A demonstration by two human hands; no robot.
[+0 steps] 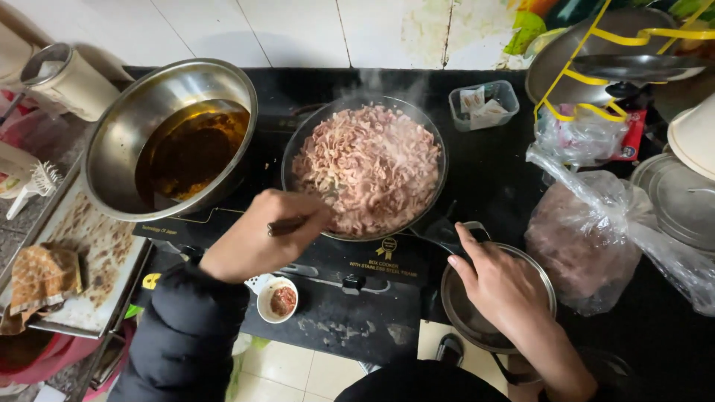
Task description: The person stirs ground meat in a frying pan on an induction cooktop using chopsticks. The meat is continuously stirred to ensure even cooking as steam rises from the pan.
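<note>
Dark frying pan (436, 149) heaped with steaming pinkish shredded meat (369, 167), centred on a black cooktop (350, 257) on the bench (484, 171). Left hand (261, 238) closed around a dark utensil handle (287, 225), tip buried at the near edge of the meat. Right hand (503, 286) with fingers loosely bent, gripping the pan's handle (445, 237) just above a round metal strainer (547, 279). Left of the pan, touching the cooktop, a large steel bowl (123, 141) of dark amber oil. Near the front edge, a small white dish (278, 299) with reddish paste. Far right, a knotted clear plastic bag (585, 246) of pale meat. Behind the pan, a small clear tub (484, 104).
</note>
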